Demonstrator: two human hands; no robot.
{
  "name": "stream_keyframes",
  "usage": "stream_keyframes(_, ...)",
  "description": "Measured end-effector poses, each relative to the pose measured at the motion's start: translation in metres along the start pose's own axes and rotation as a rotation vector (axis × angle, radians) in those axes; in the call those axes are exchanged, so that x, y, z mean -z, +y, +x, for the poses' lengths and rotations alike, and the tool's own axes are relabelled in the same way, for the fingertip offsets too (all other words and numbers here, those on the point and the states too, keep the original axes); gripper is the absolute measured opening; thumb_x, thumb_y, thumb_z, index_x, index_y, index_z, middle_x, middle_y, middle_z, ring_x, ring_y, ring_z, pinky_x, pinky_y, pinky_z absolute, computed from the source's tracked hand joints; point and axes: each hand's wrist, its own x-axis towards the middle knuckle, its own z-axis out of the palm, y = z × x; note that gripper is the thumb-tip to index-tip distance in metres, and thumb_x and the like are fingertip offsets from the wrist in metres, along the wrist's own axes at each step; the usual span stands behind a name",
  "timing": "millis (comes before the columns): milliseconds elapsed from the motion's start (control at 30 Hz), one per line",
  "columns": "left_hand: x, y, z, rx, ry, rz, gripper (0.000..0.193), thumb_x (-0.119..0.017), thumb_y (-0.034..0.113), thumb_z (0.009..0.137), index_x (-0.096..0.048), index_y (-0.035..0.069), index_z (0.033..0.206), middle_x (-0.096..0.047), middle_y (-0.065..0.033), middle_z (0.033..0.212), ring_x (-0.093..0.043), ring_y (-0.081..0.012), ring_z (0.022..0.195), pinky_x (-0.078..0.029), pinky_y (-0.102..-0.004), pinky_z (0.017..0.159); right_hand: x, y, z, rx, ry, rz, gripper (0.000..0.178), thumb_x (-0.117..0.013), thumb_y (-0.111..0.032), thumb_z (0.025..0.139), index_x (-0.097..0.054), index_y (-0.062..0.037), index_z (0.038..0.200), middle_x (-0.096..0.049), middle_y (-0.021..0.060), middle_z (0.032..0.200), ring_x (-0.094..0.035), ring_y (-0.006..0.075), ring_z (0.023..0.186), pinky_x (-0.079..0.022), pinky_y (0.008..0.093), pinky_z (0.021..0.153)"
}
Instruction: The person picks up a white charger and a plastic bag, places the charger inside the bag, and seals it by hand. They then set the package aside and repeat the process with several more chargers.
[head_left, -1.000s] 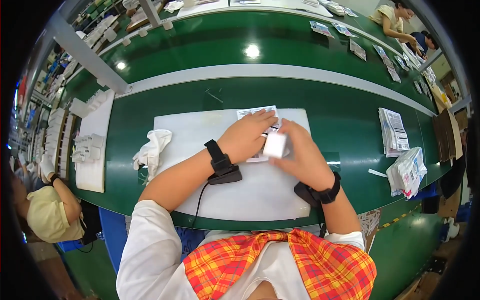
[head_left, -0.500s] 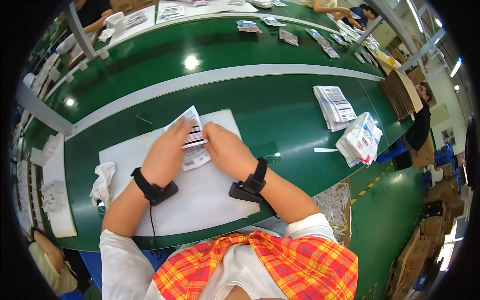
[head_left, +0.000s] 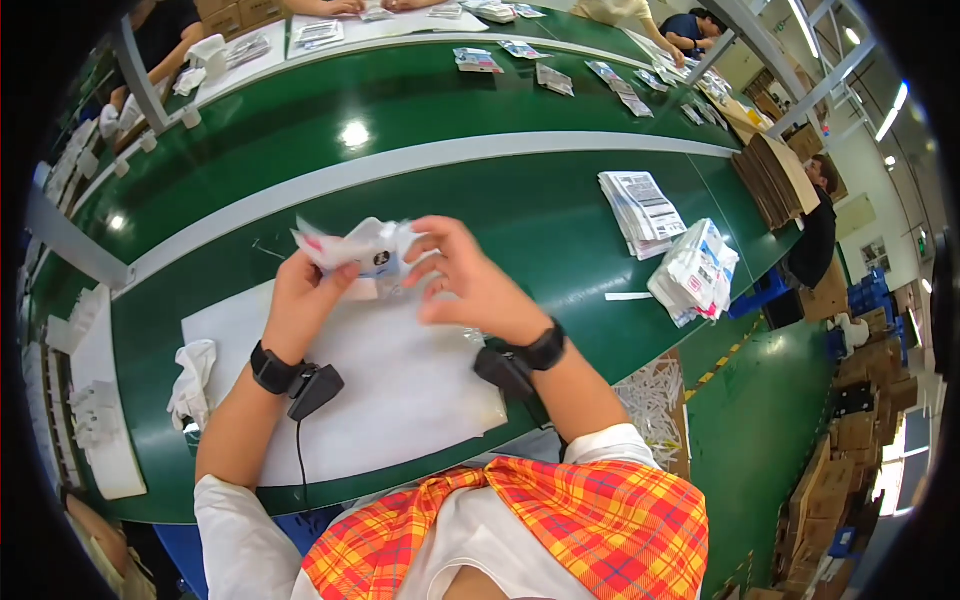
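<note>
Above the far edge of the white mat (head_left: 390,400), my left hand (head_left: 312,305) grips a glossy white plastic packet (head_left: 378,264) with a pink patch and a dark round mark, thumb on its near side. My right hand (head_left: 468,282) is at the packet's right end, fingers curved and spread apart, slightly blurred. Whether its fingertips touch the plastic I cannot tell. Each wrist wears a black strap with a small black box.
A crumpled white glove (head_left: 193,378) lies left of the mat. To the right are a stack of flat printed packets (head_left: 640,212), a pile of filled white packets (head_left: 697,268) and a white strip (head_left: 628,297). A box of paper shreds (head_left: 652,410) stands below the table edge. Co-workers work across the bench.
The packet has turned from its printed side to a glossy, pink-marked side and lifted. My right hand has moved from a pinch to spread fingers. My view has shifted slightly.
</note>
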Motion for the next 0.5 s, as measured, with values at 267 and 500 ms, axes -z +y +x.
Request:
stream_keyframes(267, -0.011, 0.007, -0.006, 0.150, 0.037, -0.108, 0.031, -0.051, 0.025, 0.101, -0.061, -0.003, 0.108, -0.066, -0.0045, 0.097, -0.058, -0.0084, 0.091, -0.046, -0.0246, 0.081, -0.022, 0.024, 0.004, -0.166, 0.159, -0.293, 0.026, -0.061, -0.019, 0.096, -0.062, 0.0067, 0.099, -0.060, 0.0030, 0.081, -0.054, 0.0130, 0.072, -0.045, 0.0279, 0.065)
stream_keyframes(500, -0.014, 0.009, 0.003, -0.070, 0.191, -0.044, 0.036, -0.045, 0.029, 0.104, -0.062, -0.003, 0.104, -0.065, -0.0038, 0.094, -0.052, -0.0079, 0.085, -0.043, -0.0236, 0.079, -0.014, 0.021, 0.011, -0.231, 0.305, -0.087, 0.028, -0.062, -0.020, 0.096, -0.067, 0.0046, 0.106, -0.064, 0.0023, 0.081, -0.059, 0.0106, 0.072, -0.049, 0.0264, 0.066)
